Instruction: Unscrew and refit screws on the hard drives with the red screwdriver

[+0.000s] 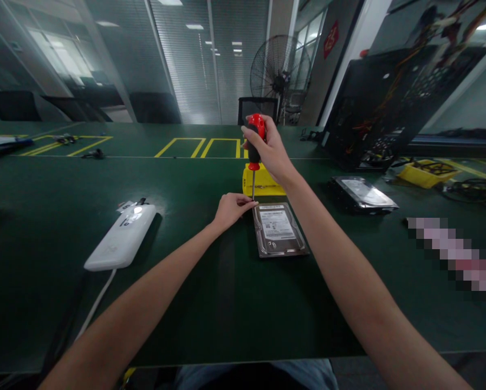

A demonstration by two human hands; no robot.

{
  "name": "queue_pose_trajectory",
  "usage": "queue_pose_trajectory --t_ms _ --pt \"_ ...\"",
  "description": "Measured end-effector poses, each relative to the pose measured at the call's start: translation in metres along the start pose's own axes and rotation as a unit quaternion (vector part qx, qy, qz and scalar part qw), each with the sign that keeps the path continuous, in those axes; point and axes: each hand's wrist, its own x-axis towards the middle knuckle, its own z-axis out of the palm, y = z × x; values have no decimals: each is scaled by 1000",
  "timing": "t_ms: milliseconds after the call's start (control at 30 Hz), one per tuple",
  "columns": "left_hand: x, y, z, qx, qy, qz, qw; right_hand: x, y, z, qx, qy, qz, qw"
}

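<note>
Right grip (270, 145), upper centre of the frame, is wrapped around the handle of a screwdriver (253, 150), red and black, held near upright with its shaft pointing down. Drive (278, 232) lies flat, label up, on the green worktop (198, 303), right of centre; it sits below the right grip in the frame, the screwdriver tip being at its upper left corner. Left grip (229, 210), centre of the frame, is just beside that same corner, thumb and forefinger drawn close together near the tip; cannot tell whether they pinch anything or touch the drive. Yellow box (267, 183) is just beyond the drive, partly behind shaft and right forearm. Second drive (362, 194) lies right of the right forearm, well apart from both grips. White unit (123, 238) with cable: left of frame. Computer case (368, 108): upper right.
</note>
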Motion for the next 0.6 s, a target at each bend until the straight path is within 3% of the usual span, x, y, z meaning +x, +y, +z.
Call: queue_pose_trajectory --t_ms 600 --pt "0 0 4 38 25 19 999 -1 -2 5 -27 -7 -8 1000"
